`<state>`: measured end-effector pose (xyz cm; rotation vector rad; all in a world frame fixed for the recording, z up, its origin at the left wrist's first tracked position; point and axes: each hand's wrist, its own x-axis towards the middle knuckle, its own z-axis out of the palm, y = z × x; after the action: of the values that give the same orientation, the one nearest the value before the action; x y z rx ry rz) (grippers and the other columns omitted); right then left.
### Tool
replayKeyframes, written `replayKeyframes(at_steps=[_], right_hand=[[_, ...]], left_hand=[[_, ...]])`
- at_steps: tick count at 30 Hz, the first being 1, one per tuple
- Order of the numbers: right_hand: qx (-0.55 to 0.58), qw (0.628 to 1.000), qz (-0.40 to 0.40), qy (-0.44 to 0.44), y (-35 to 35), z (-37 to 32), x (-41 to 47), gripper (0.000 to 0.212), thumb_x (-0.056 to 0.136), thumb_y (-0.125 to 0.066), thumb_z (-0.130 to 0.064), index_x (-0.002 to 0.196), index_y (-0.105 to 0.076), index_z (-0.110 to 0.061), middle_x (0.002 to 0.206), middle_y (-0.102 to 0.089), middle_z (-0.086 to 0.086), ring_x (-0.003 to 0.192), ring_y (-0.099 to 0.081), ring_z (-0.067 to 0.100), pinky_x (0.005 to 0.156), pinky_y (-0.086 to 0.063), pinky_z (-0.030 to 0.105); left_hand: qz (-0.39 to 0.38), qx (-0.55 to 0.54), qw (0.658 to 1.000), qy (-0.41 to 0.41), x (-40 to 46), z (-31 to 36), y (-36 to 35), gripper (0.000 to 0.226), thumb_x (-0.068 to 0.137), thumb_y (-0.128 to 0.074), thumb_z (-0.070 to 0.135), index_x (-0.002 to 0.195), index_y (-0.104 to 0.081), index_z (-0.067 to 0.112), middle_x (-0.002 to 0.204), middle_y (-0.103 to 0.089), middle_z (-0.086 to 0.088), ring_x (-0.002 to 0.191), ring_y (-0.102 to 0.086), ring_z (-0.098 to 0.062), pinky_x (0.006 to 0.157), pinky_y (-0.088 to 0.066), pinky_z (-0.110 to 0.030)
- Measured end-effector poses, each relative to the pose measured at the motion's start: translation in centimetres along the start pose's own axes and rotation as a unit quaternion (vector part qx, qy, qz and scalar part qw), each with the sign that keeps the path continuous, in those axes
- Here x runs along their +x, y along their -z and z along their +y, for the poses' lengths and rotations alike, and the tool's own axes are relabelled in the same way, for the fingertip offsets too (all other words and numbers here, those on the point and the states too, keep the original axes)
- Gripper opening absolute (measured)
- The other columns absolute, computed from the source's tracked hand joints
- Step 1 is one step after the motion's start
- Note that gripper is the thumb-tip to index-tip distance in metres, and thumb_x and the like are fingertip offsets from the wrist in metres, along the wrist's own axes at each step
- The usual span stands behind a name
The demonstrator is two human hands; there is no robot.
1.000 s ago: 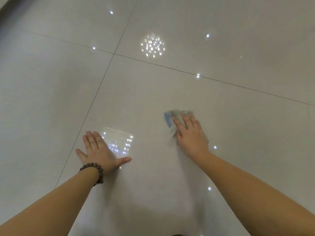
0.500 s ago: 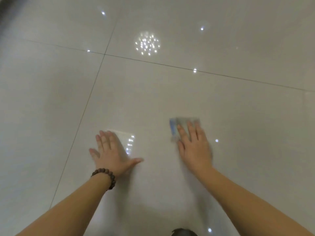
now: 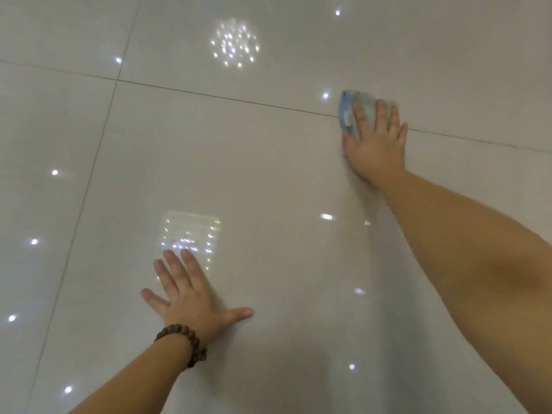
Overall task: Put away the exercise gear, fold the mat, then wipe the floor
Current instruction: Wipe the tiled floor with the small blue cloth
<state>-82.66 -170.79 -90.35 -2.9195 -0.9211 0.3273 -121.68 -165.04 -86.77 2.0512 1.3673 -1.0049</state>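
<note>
On a grout line between glossy pale tiles, a folded blue-and-grey cloth lies flat against the floor, pinned under the straight, spread fingers of the person's right hand, arm stretched far forward. Well apart, nearer the camera, the left hand rests palm-down on the tile with fingers extended and thumb splayed, holding nothing, a dark beaded bracelet on its wrist. Ceiling-light reflections speckle the tiles around both arms.
</note>
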Motion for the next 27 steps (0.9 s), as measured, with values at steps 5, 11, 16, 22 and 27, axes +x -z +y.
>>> replayKeyframes(at_steps=[5,11,16,22,27], right_hand=[[-0.004,1.0,0.017,0.015,-1.0,-2.8,-2.9,0.06,0.095,-0.03,-0.048,0.151,-0.016,-0.031,0.16,-0.008,0.009,0.146,0.0,0.034,0.116,-0.006,0.053],[0.008,0.972,-0.018,0.236,-5.6,-6.4,-32.3,0.063,0.082,-0.057,-0.041,0.143,-0.04,-0.035,0.154,-0.028,0.007,0.145,-0.016,0.033,0.113,-0.02,0.056],[-0.018,0.935,-0.008,0.355,-5.9,-5.8,-26.3,0.055,0.088,-0.045,-0.051,0.141,-0.041,-0.037,0.152,-0.033,0.006,0.142,-0.024,0.032,0.113,-0.02,0.055],[-0.021,0.989,0.004,0.144,-5.1,-9.2,-18.0,0.063,0.086,-0.025,-0.049,0.147,-0.027,-0.035,0.157,-0.02,0.007,0.146,-0.01,0.032,0.116,-0.01,0.049],[-0.012,0.99,0.008,0.14,-7.4,-8.9,-32.7,0.058,0.09,-0.037,-0.041,0.146,-0.033,-0.027,0.154,-0.028,0.014,0.142,-0.02,0.038,0.112,-0.024,0.054]], left_hand=[[0.0,0.011,1.0,0.0,-0.2,-0.1,0.1,0.159,0.03,-0.034,0.101,0.124,0.055,0.009,0.126,0.063,-0.014,0.122,0.052,-0.036,0.107,0.009,-0.069],[0.03,-0.008,0.999,-0.012,-0.3,-0.3,-0.1,0.16,0.037,-0.042,0.101,0.127,0.052,0.009,0.131,0.059,-0.016,0.135,0.039,-0.04,0.108,0.007,-0.071],[0.036,-0.009,0.998,-0.045,-0.1,-1.1,-0.5,0.157,0.047,-0.053,0.094,0.132,0.047,0.008,0.146,0.045,-0.018,0.136,0.038,-0.038,0.106,0.008,-0.071],[0.136,-0.058,0.986,-0.076,-2.7,-6.9,-1.2,0.137,0.065,-0.062,0.078,0.149,0.023,0.011,0.158,0.025,-0.008,0.146,0.022,-0.025,0.114,-0.001,-0.059],[0.115,-0.052,0.992,-0.013,-7.9,-13.8,-5.1,0.136,0.065,-0.056,0.083,0.149,0.023,0.01,0.158,0.023,-0.011,0.147,0.019,-0.028,0.117,-0.008,-0.06]])
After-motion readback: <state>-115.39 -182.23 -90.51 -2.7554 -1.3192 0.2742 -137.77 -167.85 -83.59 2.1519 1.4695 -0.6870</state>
